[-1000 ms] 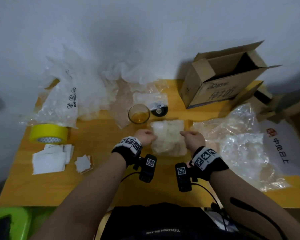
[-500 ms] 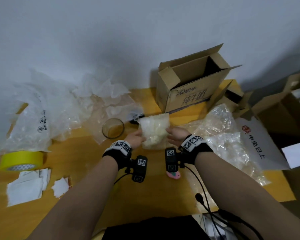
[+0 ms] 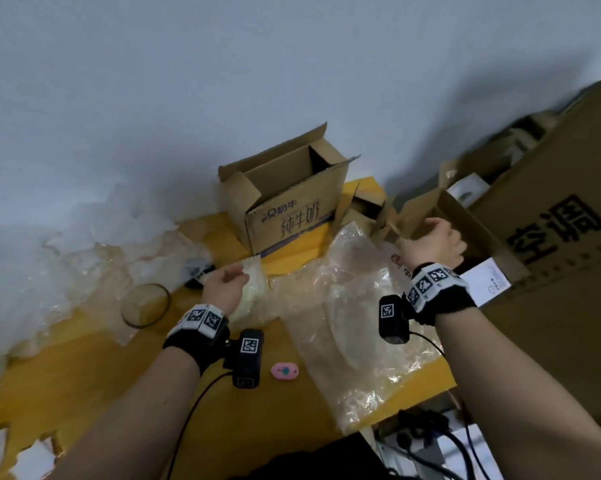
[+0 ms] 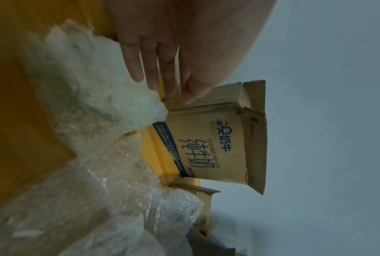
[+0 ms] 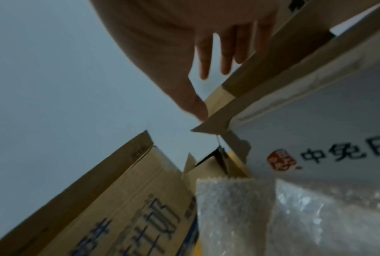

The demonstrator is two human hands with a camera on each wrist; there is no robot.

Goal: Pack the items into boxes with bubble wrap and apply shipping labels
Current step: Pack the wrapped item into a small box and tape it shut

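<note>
The bubble-wrapped bundle [image 3: 255, 284] lies on the yellow table, in front of the open cardboard box with blue writing [image 3: 292, 209]. My left hand [image 3: 235, 277] rests on the bundle's left side; in the left wrist view its fingers [image 4: 138, 69] lie straight against the wrapped bundle [image 4: 92, 90]. My right hand [image 3: 430, 237] is raised at the right, by the flap of a smaller open box [image 3: 418, 211]. In the right wrist view the thumb of that hand [image 5: 206, 90] touches the flap [image 5: 246, 81], with the fingers straight.
A glass cup [image 3: 146, 305] stands left of my left hand. Loose bubble wrap sheets [image 3: 358, 327] cover the table's right side. A small pink object [image 3: 284, 371] lies near the front. A large printed carton [image 3: 552, 237] stands at the far right. Clear plastic bags [image 3: 67, 244] pile up at the left.
My right hand let go of the bundle and rose to the right, up to the small box's flap. My left hand stayed on the bundle. The head view swung to the right.
</note>
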